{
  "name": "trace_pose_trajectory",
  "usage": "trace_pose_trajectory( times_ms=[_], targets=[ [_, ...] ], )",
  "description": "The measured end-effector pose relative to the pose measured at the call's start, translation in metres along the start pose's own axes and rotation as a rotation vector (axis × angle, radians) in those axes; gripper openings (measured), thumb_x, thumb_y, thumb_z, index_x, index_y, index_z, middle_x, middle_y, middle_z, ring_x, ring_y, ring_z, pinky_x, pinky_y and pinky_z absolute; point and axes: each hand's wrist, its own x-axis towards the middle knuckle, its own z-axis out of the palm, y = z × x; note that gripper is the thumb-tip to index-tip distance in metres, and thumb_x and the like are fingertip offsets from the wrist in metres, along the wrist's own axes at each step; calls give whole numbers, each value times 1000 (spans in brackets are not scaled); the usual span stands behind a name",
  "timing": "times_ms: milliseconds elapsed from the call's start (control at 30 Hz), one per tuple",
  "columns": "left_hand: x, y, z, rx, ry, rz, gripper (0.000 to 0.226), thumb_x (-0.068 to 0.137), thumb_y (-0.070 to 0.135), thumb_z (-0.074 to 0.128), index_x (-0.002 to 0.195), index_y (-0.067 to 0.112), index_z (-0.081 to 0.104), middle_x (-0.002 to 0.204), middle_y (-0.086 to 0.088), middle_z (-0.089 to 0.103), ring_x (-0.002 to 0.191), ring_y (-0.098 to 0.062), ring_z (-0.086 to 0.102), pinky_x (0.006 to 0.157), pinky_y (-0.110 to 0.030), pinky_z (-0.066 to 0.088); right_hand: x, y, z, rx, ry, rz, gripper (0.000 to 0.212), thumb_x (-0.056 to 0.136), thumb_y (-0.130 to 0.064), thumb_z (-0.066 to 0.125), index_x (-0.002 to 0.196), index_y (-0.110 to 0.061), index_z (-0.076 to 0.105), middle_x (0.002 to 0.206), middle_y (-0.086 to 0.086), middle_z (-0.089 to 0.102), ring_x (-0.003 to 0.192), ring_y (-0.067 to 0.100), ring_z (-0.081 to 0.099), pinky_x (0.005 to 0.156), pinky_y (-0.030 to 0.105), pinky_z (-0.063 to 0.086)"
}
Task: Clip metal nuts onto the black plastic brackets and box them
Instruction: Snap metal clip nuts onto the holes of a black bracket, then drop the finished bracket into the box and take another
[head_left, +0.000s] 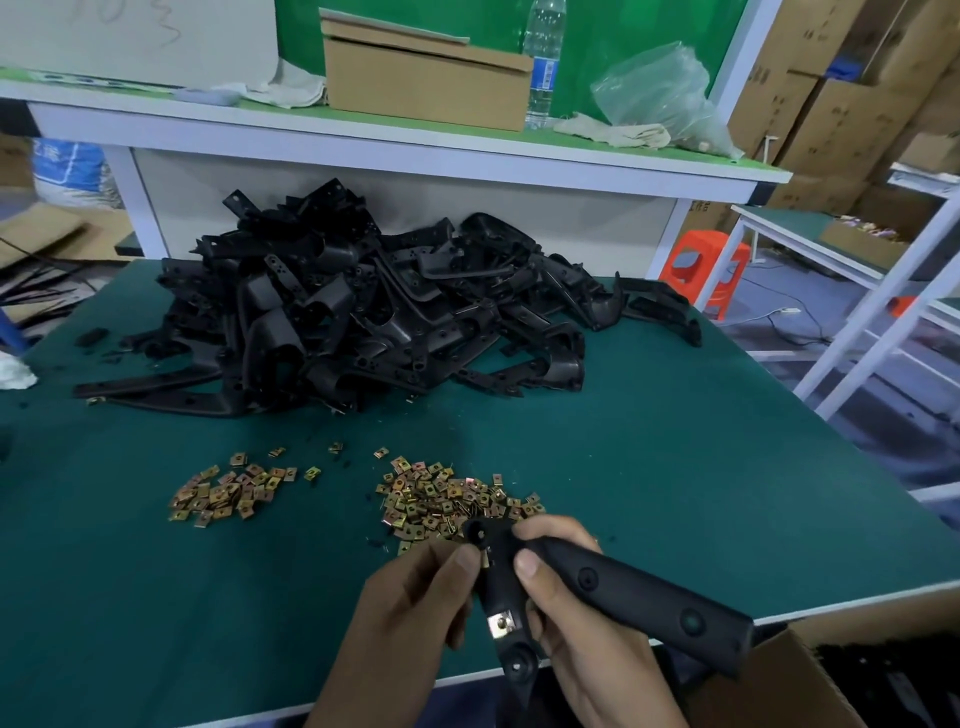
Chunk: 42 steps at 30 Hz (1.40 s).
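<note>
Both my hands hold one black plastic bracket (631, 603) above the near table edge. My right hand (571, 618) grips it around the bend, thumb on top. My left hand (415, 603) pinches a metal nut (484, 562) against the bracket's upper arm. Another nut (502, 623) is clipped on lower down the same arm. Two loose heaps of brass-coloured nuts lie on the green mat, the larger heap (447, 499) just beyond my hands, the smaller heap (234, 491) to the left. A big pile of black brackets (363, 312) fills the far middle of the table.
An open cardboard box (779, 686) holding black parts stands below the table's near right corner. A raised white shelf (395, 140) behind the pile carries a cardboard box (426, 78), a water bottle (543, 62), rags and a plastic bag. An orange stool (706, 265) stands to the right.
</note>
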Motion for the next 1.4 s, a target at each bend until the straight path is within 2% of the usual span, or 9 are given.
trace_pose_trajectory(
  times_ms=[400,567,733,867,933,1000,1067,1233,1400],
  targets=[
    [2,-1,5,-9,-66,-148,55,86,54,72,77,1,59,53,-5,49,47,-15,44,51,-20,38,5,5,-3,-3,150,50,50,79,-12,69,126,-3,56,85,-5,77,71,5,71,60,16,53],
    [-9,-12,39,287,-132,-139,40,93,44,58,63,18,55,55,0,45,51,-8,45,53,-20,36,-11,32,-29,408,469,155,39,81,-5,71,114,11,59,111,34,66,101,43,62,84,45,54],
    [-22,-18,72,383,-308,-63,27,71,53,59,83,38,78,68,-2,69,57,-3,58,61,-17,48,-75,17,-92,402,713,146,5,82,-10,68,80,-9,64,71,9,64,49,12,57,35,20,42],
    [-18,-19,66,424,-270,-62,14,77,38,65,79,45,77,69,-3,73,51,-3,59,51,-12,46,-115,-45,-169,376,1056,-51,63,104,-8,38,52,-11,72,51,-5,65,39,-2,56,41,8,39],
    [-12,-24,56,445,-238,-107,20,86,27,69,78,44,76,71,0,73,53,-5,60,54,-14,47,-125,-62,-207,462,1240,-215,52,110,-7,28,83,9,70,67,12,72,53,-9,64,53,2,46],
    [-9,-26,45,448,-217,-168,21,90,26,69,82,44,76,73,3,74,57,-5,62,61,-18,49,-116,-59,-242,626,1293,-303,40,111,-16,27,136,7,48,130,28,60,119,3,64,99,12,46],
    [-5,-24,37,434,-172,-188,21,91,25,68,84,43,76,75,2,74,61,-5,63,61,-16,49,-74,-54,-261,587,1264,-271,34,103,-10,35,134,-5,48,140,19,55,140,25,47,115,33,37],
    [6,-23,19,339,-60,-289,17,92,34,66,86,48,74,75,9,73,65,0,65,65,-15,46,78,-25,-197,-300,811,-165,20,100,0,56,97,-16,67,80,7,67,66,11,66,65,23,58],
    [13,-14,-2,293,26,-299,18,91,31,68,83,44,76,77,2,74,69,-2,67,66,-11,47,218,0,-103,-1054,110,-100,43,93,-28,73,133,-22,60,128,1,61,113,15,57,96,21,45]
  ],
)
